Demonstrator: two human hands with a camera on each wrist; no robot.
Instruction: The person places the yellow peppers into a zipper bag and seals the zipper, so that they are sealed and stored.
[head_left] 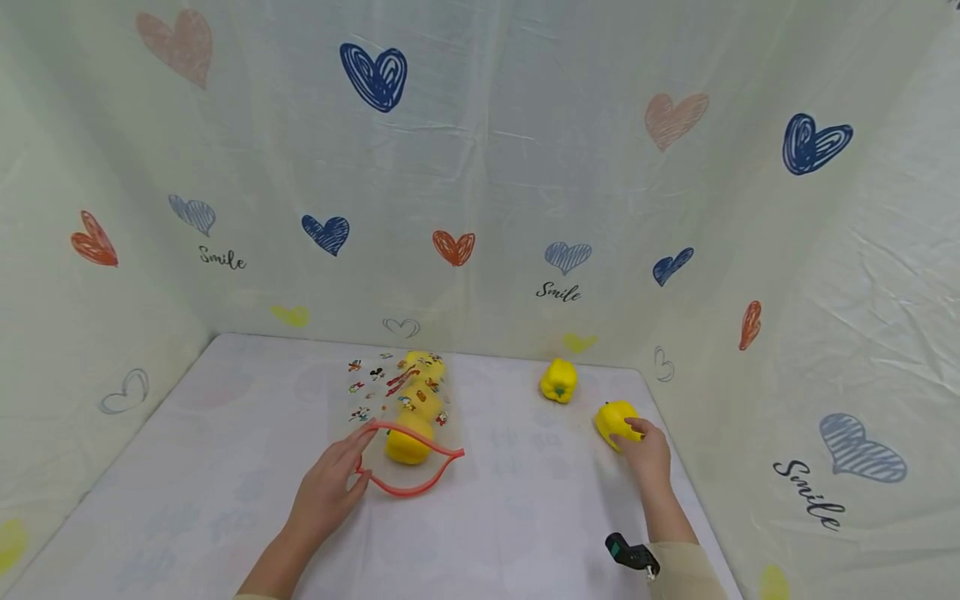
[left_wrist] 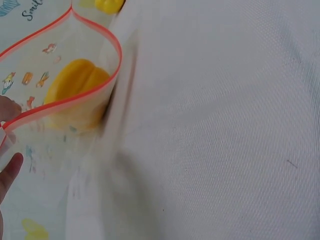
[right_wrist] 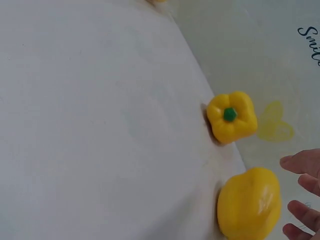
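A clear zip bag [head_left: 446, 473] with a red-rimmed mouth and small cartoon prints lies left of the table's middle, its mouth gaping toward the near side. Inside are yellow bell peppers in a row, the nearest pepper [left_wrist: 75, 90] just within the opening. My left hand [head_left: 327, 487] holds the bag at the left corner of the rim, fingers above and thumb below. At the right, my right hand [head_left: 647, 454] reaches over a yellow bell pepper [right_wrist: 249, 204], fingers spread beside it with a gap showing in the right wrist view. Another yellow bell pepper [head_left: 558, 382] with a green stem stands farther back.
The white-covered table [head_left: 517, 517] ends against a pale curtain [head_left: 487, 167] printed with hearts and "Smile", which rises behind and at both sides. A small black device [head_left: 632, 553] sits at the right wrist.
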